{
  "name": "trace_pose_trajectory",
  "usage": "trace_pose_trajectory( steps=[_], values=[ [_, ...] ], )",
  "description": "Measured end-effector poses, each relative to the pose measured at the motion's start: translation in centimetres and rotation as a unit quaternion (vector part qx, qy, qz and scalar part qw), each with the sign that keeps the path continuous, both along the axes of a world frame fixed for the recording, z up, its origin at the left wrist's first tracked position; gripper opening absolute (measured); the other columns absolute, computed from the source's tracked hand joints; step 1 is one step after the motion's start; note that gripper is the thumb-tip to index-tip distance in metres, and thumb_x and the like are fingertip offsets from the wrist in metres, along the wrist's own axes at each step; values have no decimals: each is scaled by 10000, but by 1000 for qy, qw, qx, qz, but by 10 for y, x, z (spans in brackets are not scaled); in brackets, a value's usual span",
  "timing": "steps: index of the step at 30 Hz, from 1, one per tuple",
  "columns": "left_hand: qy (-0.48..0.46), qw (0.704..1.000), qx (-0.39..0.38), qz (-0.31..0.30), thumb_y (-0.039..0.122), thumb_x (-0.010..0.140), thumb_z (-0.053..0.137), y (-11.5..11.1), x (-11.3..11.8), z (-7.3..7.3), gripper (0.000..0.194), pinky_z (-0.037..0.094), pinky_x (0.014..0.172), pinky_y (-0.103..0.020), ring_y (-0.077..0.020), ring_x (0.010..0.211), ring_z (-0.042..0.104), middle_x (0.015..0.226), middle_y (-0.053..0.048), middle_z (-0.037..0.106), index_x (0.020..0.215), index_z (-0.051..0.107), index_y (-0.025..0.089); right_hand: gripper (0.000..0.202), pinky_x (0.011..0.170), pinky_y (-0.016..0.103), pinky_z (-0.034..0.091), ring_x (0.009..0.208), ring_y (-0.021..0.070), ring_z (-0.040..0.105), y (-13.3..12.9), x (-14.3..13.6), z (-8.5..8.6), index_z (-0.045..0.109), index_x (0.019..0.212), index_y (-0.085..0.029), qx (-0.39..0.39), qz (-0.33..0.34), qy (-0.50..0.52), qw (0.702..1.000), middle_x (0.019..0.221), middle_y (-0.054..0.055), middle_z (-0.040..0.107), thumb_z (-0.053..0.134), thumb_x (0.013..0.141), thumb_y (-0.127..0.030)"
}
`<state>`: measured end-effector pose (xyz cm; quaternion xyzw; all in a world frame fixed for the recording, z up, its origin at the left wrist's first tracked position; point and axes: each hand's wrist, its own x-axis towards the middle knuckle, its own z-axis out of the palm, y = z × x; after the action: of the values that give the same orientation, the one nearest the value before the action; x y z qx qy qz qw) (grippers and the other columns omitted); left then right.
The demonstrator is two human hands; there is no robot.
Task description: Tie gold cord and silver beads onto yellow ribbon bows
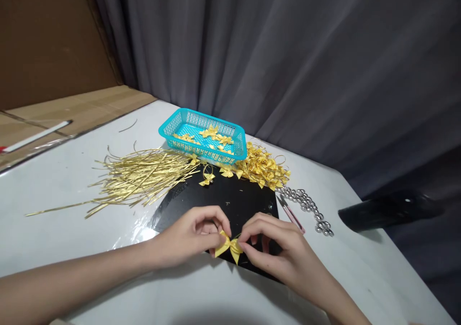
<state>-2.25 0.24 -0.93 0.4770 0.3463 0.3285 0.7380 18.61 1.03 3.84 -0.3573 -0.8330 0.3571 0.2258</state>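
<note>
Between my two hands is a yellow ribbon bow [234, 251], held over the near edge of a black board [226, 195]. My left hand [201, 231] pinches the bow's left loop between thumb and finger. At the bow's right side, my right hand [273, 243] pinches the other loop, close to a thin strand that I can barely make out. Another yellow bow with a looped gold tie [207, 178] lies at the far part of the board. A pile of finished-looking yellow bows [264, 166] sits beyond it to the right.
A blue plastic basket [243, 147] with several yellow bows stands at the back. Gold twist ties [144, 176] are heaped at left. Small silver bells [306, 202] and pink-handled scissors [291, 214] lie at right, near a black cylindrical object [382, 212]. A grey curtain [270, 51] hangs behind.
</note>
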Motion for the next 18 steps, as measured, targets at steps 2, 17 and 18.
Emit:
trace_pose_trajectory(
  steps=[2, 17, 18],
  values=[
    [13, 1000, 4, -16, 149, 782, 588, 1, 0, 1, 71, 380, 570, -192, -87, 581, 523, 624, 26, 605, 828, 639, 129, 81, 562, 195, 407, 688, 103, 574, 1, 1, 0, 646, 824, -204, -23, -4, -2, 1000, 799, -8, 649, 620, 879, -150],
    [-6, 997, -67, -43, 187, 682, 588, 4, 1, -1, 141, 424, 514, -189, -98, 558, 523, 654, -2, 589, 777, 670, 122, 94, 691, 207, 446, 818, 111, 585, 3, 5, 0, 595, 951, -220, -75, 62, -15, 995, 920, 7, 622, 505, 978, -221],
    [-29, 996, -75, -27, 203, 711, 599, 5, 1, -3, 136, 437, 506, -185, -106, 586, 535, 688, -11, 591, 806, 661, 129, 92, 703, 214, 446, 827, 114, 585, 3, 5, -1, 588, 956, -224, -70, 59, -6, 996, 922, 7, 615, 500, 981, -221]
  ],
)
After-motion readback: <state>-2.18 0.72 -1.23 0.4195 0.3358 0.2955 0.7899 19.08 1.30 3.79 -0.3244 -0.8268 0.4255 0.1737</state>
